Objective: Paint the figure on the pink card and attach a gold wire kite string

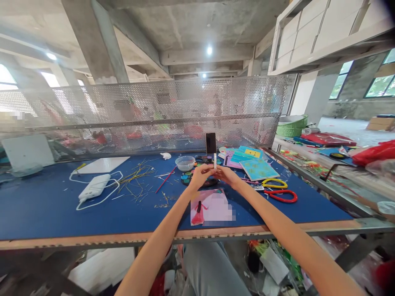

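Blue tabletop (37,209) stretches beneath both forearms. The left hand (200,176) and right hand (226,176) are raised just above it, their fingertips meeting to pinch a thin white stick (215,161) upright between them. The stick's top reaches the foot of a black phone (211,143) standing just behind it at 12 o'clock. A round paint palette (189,179) sits partly hidden behind the left hand, with a clear plastic bowl (185,163) beyond it at 11 o'clock. A red paintbrush (166,179) lies at 10 o'clock, beside a tangle of gold strands (135,174). A white power bank (94,187) and its cable rest at 9 o'clock. Below the hands at 6 o'clock lies a pink paper card (208,207), partly blurred. A teal card (259,169) lies at 2 o'clock, and red-handled scissors (280,195) at 3 o'clock. A perforated metal screen (145,107) along the far edge stands in the way of the red shapes behind it.
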`<state>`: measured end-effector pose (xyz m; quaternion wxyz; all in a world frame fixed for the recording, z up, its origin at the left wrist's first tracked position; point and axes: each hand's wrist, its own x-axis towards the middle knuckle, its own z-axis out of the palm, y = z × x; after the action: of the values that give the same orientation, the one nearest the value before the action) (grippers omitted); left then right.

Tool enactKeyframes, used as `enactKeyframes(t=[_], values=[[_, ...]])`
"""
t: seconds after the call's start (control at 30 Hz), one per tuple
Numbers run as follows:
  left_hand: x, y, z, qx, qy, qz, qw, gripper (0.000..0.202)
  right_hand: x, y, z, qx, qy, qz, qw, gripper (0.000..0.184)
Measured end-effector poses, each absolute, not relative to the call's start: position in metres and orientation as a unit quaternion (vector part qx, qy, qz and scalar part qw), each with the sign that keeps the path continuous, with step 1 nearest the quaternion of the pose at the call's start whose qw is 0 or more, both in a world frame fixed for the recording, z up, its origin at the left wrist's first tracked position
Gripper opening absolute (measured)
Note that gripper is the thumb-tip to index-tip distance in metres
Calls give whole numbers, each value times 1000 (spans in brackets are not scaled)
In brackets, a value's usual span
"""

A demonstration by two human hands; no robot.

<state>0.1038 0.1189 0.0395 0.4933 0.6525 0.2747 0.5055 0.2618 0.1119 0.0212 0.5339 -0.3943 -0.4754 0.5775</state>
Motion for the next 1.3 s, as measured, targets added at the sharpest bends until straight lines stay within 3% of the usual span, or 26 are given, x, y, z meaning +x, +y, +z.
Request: enactKeyframes(t=[0.27,0.57,0.93,1.3], values=[[89,129,48,590,227,509,584,37,269,119,26,-349,-447,597,568,28],[87,124,47,579,173,441,664,41,267,117,19,-329,-467,582,579,24],[91,130,42,559,122,419,705,59,264,116,18,-356,-435,615,553,23],[88,130,41,556,106,420,710,62,262,115,21,-362,-411,628,552,27]])
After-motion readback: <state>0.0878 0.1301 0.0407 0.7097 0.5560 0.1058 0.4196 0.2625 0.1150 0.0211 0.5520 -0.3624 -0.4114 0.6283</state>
